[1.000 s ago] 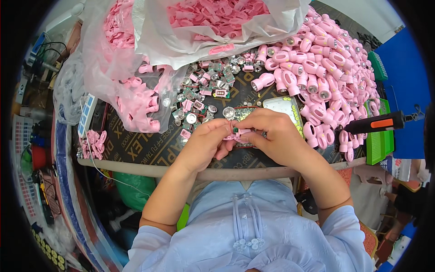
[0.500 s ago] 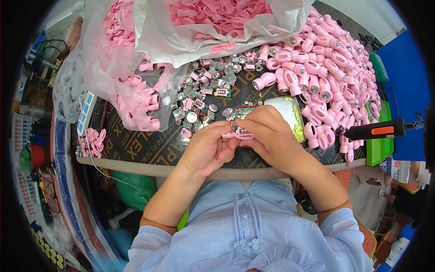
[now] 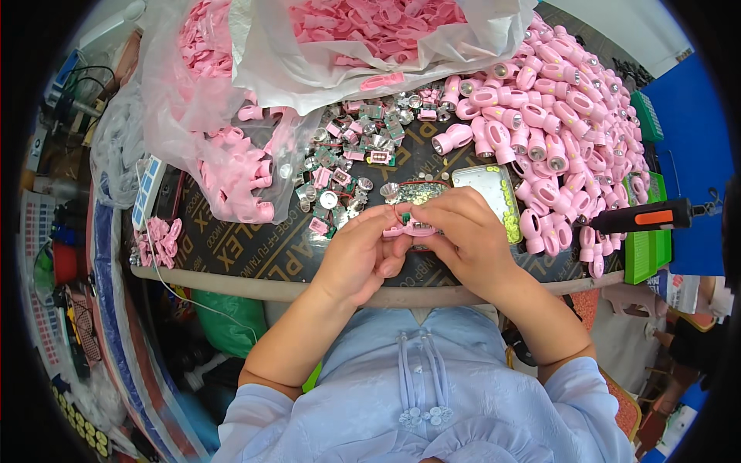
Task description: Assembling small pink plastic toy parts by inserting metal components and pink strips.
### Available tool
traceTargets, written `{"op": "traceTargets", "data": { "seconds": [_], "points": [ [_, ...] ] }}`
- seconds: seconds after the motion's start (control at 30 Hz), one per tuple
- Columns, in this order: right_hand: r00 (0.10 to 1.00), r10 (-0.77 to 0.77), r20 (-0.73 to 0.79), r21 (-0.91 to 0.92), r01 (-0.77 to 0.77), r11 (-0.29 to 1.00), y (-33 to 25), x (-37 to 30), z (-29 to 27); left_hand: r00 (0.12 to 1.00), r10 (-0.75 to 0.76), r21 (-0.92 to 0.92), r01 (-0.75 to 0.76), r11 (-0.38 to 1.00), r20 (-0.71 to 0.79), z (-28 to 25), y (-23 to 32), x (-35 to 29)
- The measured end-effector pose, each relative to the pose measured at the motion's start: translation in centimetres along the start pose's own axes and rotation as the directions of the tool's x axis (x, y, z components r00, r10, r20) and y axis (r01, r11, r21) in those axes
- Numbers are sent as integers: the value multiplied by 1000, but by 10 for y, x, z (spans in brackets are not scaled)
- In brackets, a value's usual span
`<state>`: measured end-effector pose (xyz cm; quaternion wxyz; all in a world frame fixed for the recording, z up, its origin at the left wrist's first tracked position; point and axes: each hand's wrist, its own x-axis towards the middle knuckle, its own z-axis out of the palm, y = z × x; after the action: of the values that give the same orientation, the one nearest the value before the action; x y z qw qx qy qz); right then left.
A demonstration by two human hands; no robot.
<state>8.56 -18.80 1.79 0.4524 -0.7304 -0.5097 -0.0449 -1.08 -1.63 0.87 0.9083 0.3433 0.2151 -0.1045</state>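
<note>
Above the table's near edge, my left hand [image 3: 356, 261] and my right hand [image 3: 468, 238] pinch a pink flashlight shell half [image 3: 397, 231] between them. A small green circuit board [image 3: 406, 218] with a battery holder sits in or against the shell; my fingers hide how far it is seated. A thin red wire runs up from the board toward a silver reflector cup [image 3: 390, 190] just beyond my fingertips. Past my hands lies a pile of circuit boards, pink battery holders and reflectors [image 3: 340, 177]. Right of them is a white tray [image 3: 477, 179] with small yellow-green pieces [image 3: 510, 216].
Assembled pink flashlights [image 3: 571, 116] are heaped on the right, beside an electric screwdriver [image 3: 644, 216] and a green basket [image 3: 647, 251]. Plastic bags hold pink shell parts [image 3: 378, 27] at the back and more pink shells [image 3: 235, 174] at the left. A white power strip [image 3: 147, 193] stands far left.
The pink shell has tilted so its inside and the board show more. Both hands have shifted slightly to the right, still gripping it.
</note>
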Motion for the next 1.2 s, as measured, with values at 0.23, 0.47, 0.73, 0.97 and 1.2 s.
{"op": "traceTargets", "data": {
  "seconds": [0.23, 0.47, 0.73, 0.97, 1.2],
  "points": [
    [998, -51, 31, 1, 51, 999, 3, -2, 1, 999, -32, 24, 32, 999, 14, -3, -1, 0],
    [984, -67, -164, -60, 57, 997, 5, -6, 9, 953, 301, 348, -288, 892, 17, 6, -21, -3],
    [983, 101, -155, 51, -94, 994, -3, -11, 8, 956, 281, 175, -293, 940, 90, -2, 1, -3],
    [987, 151, 52, 349, -159, 924, 5, 6, -10, 970, 28, 256, -91, 962, 240, -15, 11, -10],
    [943, 213, 255, 435, -309, 846, 19, 8, -21, 928, -56, 227, -31, 973, 367, -17, 17, -15]
  ]
}}
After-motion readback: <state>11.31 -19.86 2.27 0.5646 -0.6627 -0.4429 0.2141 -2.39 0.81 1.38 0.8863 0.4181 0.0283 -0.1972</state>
